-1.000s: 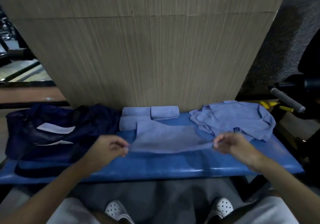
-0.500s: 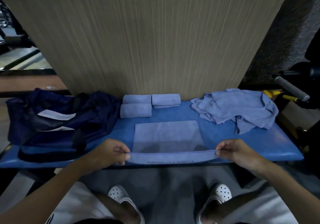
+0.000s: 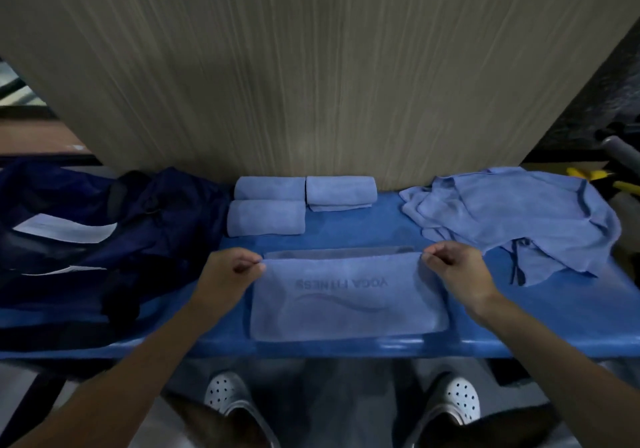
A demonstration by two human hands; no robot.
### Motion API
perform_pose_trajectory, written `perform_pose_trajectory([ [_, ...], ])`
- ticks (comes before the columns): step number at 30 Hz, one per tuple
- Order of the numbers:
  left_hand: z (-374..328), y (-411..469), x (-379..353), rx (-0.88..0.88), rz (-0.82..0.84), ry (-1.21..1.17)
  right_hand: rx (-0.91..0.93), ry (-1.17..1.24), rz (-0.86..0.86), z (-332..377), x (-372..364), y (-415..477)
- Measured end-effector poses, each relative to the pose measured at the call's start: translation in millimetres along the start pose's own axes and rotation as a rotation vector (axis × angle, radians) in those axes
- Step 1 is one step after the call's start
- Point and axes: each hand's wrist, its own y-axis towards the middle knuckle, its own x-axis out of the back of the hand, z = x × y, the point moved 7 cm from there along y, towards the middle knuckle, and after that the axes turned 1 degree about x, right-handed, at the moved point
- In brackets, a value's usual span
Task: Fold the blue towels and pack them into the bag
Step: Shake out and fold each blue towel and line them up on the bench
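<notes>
On blue surface (image 3: pixel 519 326): blue towel (image 3: pixel 346 309), folded over, embossed "YOGA FITNESS" upside down. Grip: left hand (image 3: pixel 225 274) and right hand (image 3: pixel 460 274) each pinch a far corner.

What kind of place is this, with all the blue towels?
Probably a gym or yoga studio. The towel being folded reads YOGA FITNESS, it lies on a padded blue bench, and a dark blue sports bag sits at the bench's left end.

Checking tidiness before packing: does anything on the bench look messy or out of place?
The unfolded towels lie in a crumpled heap at the right end of the bench, unlike the three folded towels by the wall. Nothing else stands out.
</notes>
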Motion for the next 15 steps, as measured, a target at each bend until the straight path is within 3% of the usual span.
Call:
perform_pose_trajectory([
  [15, 17, 32, -16, -0.029, -0.149, 0.021, 0.097, -0.153, -0.041, -29, -22, 35],
])
